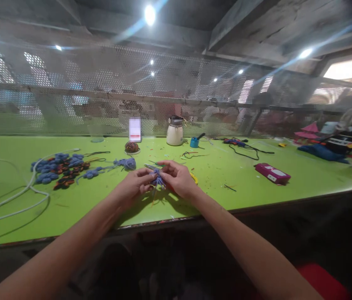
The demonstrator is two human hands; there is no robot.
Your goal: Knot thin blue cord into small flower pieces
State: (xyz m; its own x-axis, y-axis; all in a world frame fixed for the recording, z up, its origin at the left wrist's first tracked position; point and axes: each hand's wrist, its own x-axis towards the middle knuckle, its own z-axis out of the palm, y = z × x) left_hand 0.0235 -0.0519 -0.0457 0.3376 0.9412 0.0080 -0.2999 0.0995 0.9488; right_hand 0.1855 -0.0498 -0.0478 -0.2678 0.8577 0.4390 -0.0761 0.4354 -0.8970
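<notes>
Both hands meet over the front middle of the green table. My left hand [137, 182] is closed, pinching a small purple-blue crochet piece [157, 178] from the left. From the right, the thumb and fingers of my right hand [177, 178] are closed on the same piece. A thin tool with a green part [159, 165] shows by the right fingertips; whether it is held I cannot tell. Pointed metal blades [149, 166] show just beyond the fingers, and a yellow handle [194, 178] shows beside the right hand. Loose yarn ends hang below the piece.
Left lie purple and dark-orange crochet flowers [47, 170], a purple yarn ball [129, 163] and a white cable [32, 183]. Behind stand a multicoloured yarn ball [131, 147], a lit phone [135, 129], a pale flask [175, 132] and a blue pot [194, 142]. A purple packet [272, 173] lies right.
</notes>
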